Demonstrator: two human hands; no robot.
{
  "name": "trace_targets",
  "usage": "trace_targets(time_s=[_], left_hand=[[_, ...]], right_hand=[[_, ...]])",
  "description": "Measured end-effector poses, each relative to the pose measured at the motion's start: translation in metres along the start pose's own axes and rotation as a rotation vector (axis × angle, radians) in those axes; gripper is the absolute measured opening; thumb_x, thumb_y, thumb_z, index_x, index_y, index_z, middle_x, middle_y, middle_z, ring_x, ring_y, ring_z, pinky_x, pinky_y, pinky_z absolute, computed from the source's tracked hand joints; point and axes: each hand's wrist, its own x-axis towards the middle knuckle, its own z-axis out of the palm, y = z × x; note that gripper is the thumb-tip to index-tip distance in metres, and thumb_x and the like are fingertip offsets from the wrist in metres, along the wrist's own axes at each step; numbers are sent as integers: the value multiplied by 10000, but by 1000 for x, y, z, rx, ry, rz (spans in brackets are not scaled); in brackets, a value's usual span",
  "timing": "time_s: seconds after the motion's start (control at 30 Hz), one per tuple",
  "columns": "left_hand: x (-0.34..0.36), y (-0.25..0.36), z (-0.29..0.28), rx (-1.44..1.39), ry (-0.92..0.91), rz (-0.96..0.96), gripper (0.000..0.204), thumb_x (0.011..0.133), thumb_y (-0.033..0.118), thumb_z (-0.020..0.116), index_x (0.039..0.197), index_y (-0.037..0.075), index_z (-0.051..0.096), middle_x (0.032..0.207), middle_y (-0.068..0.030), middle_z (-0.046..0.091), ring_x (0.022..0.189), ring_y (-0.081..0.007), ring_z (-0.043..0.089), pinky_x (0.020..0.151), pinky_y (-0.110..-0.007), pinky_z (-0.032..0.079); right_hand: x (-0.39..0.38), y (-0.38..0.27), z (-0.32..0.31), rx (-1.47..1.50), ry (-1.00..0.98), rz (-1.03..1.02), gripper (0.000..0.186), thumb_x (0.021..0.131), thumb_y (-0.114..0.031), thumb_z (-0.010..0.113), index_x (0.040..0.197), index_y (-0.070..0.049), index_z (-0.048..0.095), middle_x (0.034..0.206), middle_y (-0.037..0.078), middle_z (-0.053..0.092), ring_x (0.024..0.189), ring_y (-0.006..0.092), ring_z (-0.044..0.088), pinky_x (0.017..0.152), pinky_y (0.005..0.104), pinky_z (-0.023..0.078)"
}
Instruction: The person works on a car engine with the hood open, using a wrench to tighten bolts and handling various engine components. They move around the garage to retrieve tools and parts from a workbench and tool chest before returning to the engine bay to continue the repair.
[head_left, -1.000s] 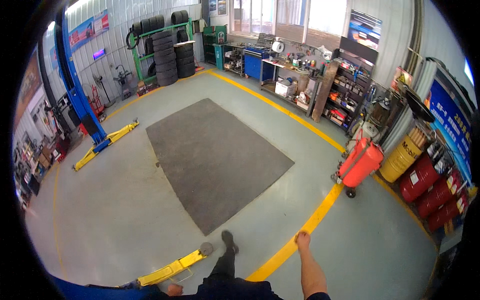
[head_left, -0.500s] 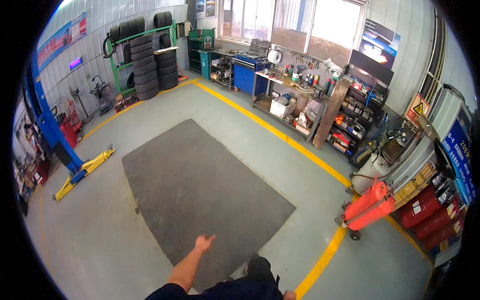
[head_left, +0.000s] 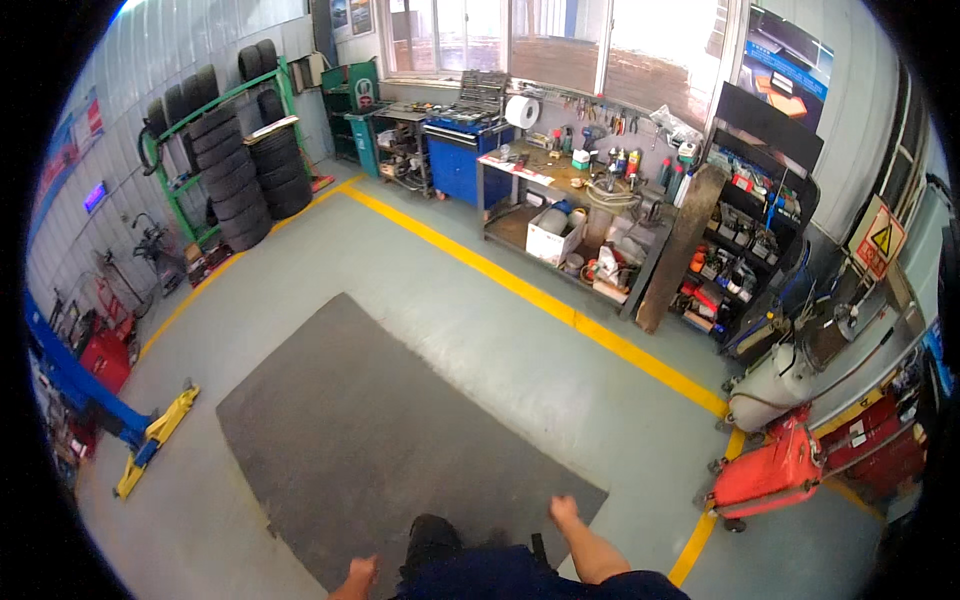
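Left hand [head_left: 363,573] and right hand [head_left: 564,509] are curled into loose fists above a matte, straight-edged dark grey mat [head_left: 370,430] on smooth, glossy floor [head_left: 480,325]

1. A yellow warning triangle [head_left: 881,238] is standing out above the lower edge of a red-and-white placard [head_left: 868,258].
2. Pale lettering is crossing a blue poster [head_left: 786,75], too small for reading.

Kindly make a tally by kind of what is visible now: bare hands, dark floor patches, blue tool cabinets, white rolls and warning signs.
Left hand and right hand: 2
Dark floor patch: 1
Blue tool cabinet: 1
White roll: 1
Warning sign: 1
Total: 6
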Motion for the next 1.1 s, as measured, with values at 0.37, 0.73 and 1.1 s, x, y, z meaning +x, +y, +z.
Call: trace_targets(time_s=[0.37,0.73,1.1], left_hand=[[277,327,-72,576,-106,1048,160,714,293,682,719,133,685,722,-127,691,664,-354,675,584,-499,512],[495,1117,-289,-305,36,755,295,855,286,747,943,6,713,775,-79,703,688,-163,642,668,-330,520],[698,1079,-288,904,27,656,294,843,369,602,923,132,757,993,-131,728,953,-316,685,860,-439,534]], right_hand=[[331,-462,-37,514,46,-260,293,955,-131,586,1223,-18,550,873,133,678,662,187,643,542,324,527],[466,-388,-37,-212,-252,401,205,850,-291,588,823,-93,634,783,115,640,652,279,602,603,447,524],[1004,-843,26,-586,-271,-368,216,902,-250,576,826,-49,599,708,135,638,606,271,638,525,419,503]])
